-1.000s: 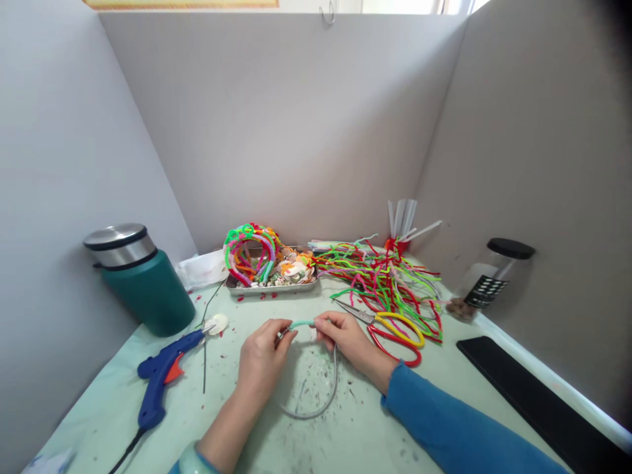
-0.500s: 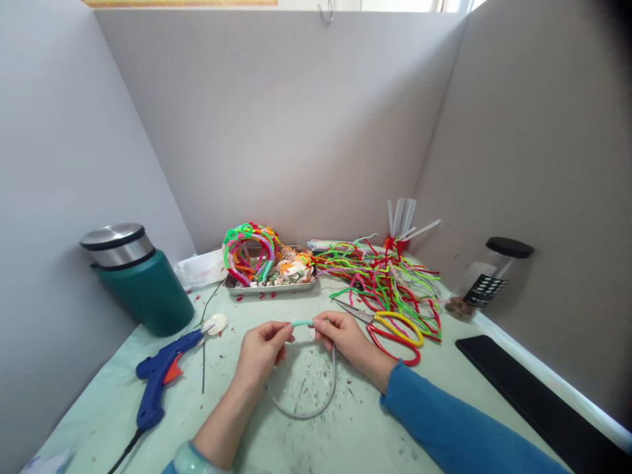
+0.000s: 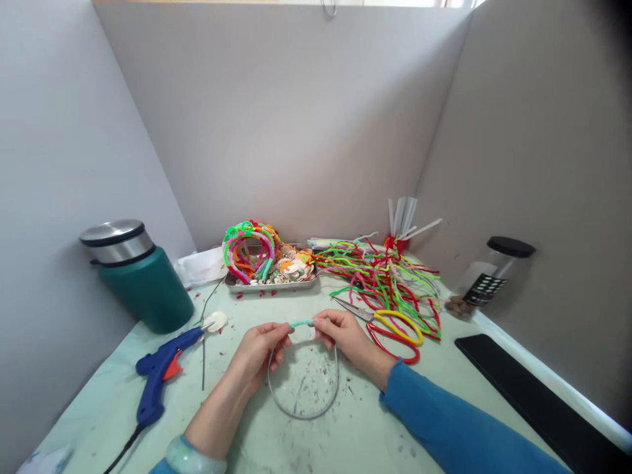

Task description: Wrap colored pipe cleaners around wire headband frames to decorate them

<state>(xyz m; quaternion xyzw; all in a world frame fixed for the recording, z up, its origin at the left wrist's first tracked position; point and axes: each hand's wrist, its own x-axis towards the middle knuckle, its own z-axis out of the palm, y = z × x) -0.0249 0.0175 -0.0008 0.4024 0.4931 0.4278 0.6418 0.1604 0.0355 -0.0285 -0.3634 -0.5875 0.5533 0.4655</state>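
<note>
My left hand point(image 3: 261, 345) and my right hand point(image 3: 343, 337) face each other over the middle of the table. Each pinches an end of a short turquoise fuzzy stretch point(image 3: 301, 323) that looks like pipe cleaner. A thin grey hoop point(image 3: 307, 417) curves from one hand to the other below it; how the two join is hidden by my fingers. Just past my right hand lie scissors point(image 3: 371, 316) with one yellow and one red handle. To the left of my left hand rests a blue glue gun point(image 3: 160, 368), its nozzle by a whitish round pad point(image 3: 218, 321).
A metal tray point(image 3: 276, 288) at the back holds colourful fuzzy headbands point(image 3: 249, 253) and small cut pieces. Right of it spreads a heap of pipe cleaners point(image 3: 390, 280). A green flask point(image 3: 145, 286) stands left; a black-lidded jar point(image 3: 486, 280) and black strip point(image 3: 518, 388) are right.
My left hand has turned slightly and moved a little to the left. More of the grey hoop's left side shows now. My right hand has hardly moved.
</note>
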